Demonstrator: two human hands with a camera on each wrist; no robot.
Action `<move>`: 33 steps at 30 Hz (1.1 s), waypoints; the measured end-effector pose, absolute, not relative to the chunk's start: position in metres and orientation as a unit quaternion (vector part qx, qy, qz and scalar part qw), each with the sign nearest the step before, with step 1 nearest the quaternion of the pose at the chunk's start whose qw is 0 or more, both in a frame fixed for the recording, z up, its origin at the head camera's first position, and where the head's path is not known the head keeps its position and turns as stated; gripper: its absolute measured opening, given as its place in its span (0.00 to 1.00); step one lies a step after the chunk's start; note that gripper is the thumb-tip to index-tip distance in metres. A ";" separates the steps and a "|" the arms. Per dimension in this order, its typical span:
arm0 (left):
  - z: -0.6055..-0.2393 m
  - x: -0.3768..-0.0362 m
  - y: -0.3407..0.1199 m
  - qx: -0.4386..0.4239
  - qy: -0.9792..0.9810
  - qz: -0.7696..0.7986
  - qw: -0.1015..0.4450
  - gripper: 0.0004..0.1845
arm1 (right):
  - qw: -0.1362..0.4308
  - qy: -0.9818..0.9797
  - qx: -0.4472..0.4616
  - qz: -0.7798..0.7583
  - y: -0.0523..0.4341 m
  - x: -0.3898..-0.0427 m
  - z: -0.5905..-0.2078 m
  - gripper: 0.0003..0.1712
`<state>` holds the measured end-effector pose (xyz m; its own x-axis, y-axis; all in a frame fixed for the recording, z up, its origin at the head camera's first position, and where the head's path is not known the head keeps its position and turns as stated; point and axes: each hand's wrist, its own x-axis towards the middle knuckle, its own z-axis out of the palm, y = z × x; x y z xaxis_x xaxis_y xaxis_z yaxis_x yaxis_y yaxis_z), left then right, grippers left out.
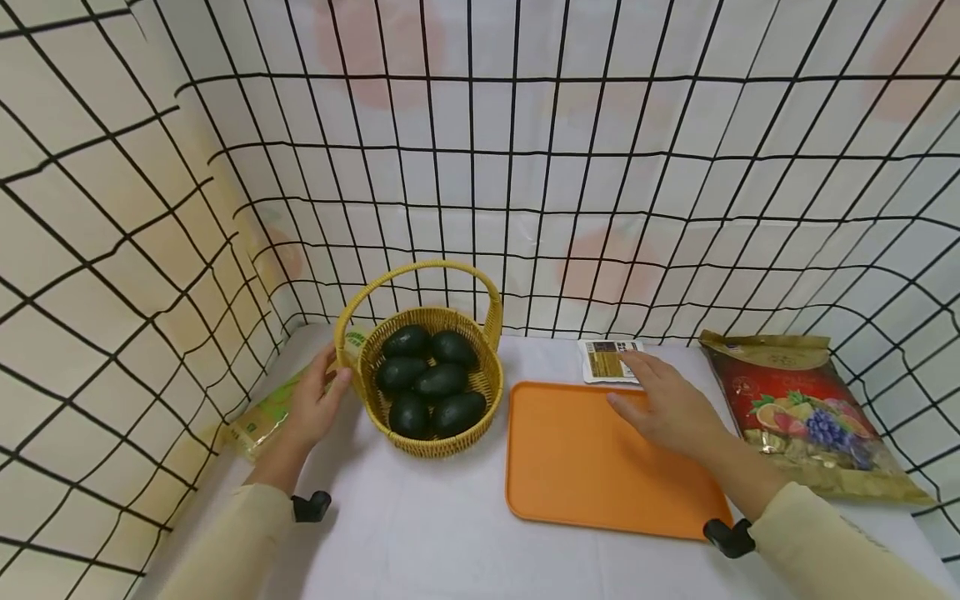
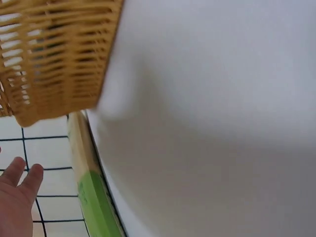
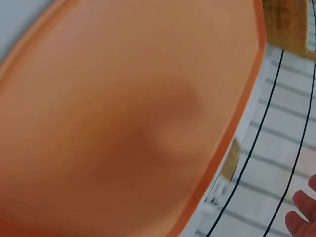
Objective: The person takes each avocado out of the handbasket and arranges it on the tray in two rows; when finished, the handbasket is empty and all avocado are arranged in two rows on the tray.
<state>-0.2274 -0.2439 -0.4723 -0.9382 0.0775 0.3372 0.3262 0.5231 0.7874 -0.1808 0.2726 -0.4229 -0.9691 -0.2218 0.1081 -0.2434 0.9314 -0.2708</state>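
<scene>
A yellow wicker basket (image 1: 431, 447) with an arched handle holds several dark green avocados (image 1: 441, 381). Just left of it is my left hand (image 1: 315, 400), its fingers spread near the handle's base. In the left wrist view, the fingertips (image 2: 33, 173) appear apart from the basket (image 2: 64, 64). My right hand (image 1: 671, 412) hovers over an orange tray (image 1: 577, 467), fingers extended and holding nothing. Only some fingers (image 3: 301, 207) of it show at the edge of the right wrist view, beyond the tray (image 3: 123, 74).
Behind the tray lies a small white-and-brown packet (image 1: 600, 362). A big red and gold fruit-print bag (image 1: 806, 408) lies at the right. A green and yellow package (image 1: 262, 417) sits partly behind my left hand. Black wire mesh (image 1: 517, 154) borders the white-covered table (image 1: 420, 525) at back and sides.
</scene>
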 end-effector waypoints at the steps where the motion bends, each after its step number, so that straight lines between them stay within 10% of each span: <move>1: -0.471 -0.227 -0.241 -0.109 -0.859 -0.483 0.131 0.30 | 0.037 -0.981 0.122 0.147 0.268 -0.180 -0.422 0.45; 33: -0.485 -0.220 -0.187 0.045 -0.729 -0.673 0.118 0.27 | -0.004 -0.930 0.191 0.314 0.149 -0.194 -0.422 0.38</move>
<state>-0.2201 -0.1867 -0.4851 -0.9679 -0.2254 0.1114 0.0930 0.0906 0.9915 -0.1941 0.1493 -0.4217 -0.9273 -0.3571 0.1124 -0.3522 0.7301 -0.5856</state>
